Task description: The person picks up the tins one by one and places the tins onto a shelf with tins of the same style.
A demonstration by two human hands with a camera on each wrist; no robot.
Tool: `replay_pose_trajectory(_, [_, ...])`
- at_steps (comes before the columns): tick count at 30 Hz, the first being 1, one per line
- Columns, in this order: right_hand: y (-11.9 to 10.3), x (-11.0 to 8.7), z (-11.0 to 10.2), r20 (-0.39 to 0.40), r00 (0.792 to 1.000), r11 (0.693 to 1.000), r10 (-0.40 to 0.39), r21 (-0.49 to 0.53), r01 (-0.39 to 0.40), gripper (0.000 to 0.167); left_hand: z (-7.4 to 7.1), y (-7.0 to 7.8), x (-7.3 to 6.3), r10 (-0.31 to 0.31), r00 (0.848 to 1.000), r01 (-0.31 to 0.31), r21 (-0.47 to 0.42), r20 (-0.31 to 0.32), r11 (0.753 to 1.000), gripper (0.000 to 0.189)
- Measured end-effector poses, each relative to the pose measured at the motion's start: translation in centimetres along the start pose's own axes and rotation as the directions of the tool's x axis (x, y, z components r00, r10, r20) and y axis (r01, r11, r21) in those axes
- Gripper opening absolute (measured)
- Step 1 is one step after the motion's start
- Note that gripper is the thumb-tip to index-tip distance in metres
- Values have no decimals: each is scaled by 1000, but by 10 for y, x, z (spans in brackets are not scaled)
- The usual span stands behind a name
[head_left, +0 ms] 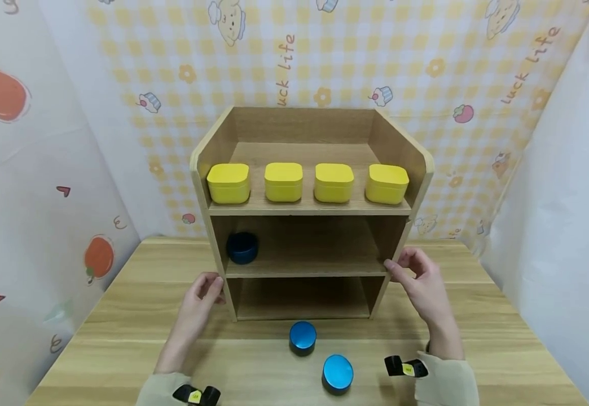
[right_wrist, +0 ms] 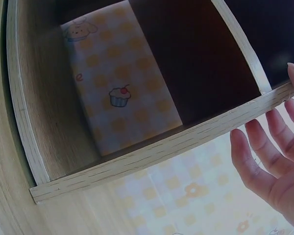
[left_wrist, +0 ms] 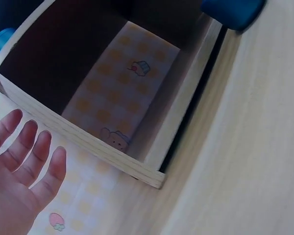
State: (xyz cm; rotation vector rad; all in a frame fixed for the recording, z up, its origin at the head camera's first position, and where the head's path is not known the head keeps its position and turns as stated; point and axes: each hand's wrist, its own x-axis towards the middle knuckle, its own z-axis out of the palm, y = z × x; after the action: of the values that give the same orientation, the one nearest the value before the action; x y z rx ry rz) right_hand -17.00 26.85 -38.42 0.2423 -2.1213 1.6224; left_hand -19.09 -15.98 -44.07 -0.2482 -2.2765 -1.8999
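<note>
A small wooden shelf unit (head_left: 311, 210) stands upright on the table with two levels under its open top. My left hand (head_left: 200, 301) is at its left side panel, thumb at the front edge and fingers bent along the outside. On the opposite side panel, my right hand (head_left: 423, 290) pinches the edge, its thumb in front and fingers outside. Several yellow lidded boxes (head_left: 283, 182) line the top level. In the middle level, at the left, sits a dark blue round container (head_left: 242, 248). The bottom level (head_left: 302, 299) holds nothing visible.
Two round tins with shiny blue lids stand on the table before the shelf: one tin (head_left: 302, 337) close to its base, another tin (head_left: 337, 373) nearer me and further right. Patterned cloth (head_left: 172, 62) hangs behind, with white sheeting (head_left: 553, 186) at the right.
</note>
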Motion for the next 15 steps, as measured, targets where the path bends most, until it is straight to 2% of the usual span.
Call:
replay_pose_trajectory(8, [-6,-1,1,23,1000,1000,1,-13,-1,15,-8,11,-2,73,997,-73,-2,-30,997,26])
replay_pose_trajectory(15, [-3,-4,-3,74,997,999,34,-2,-34,14,-8,27,-4,158,987,-158,-2,-36,987,23])
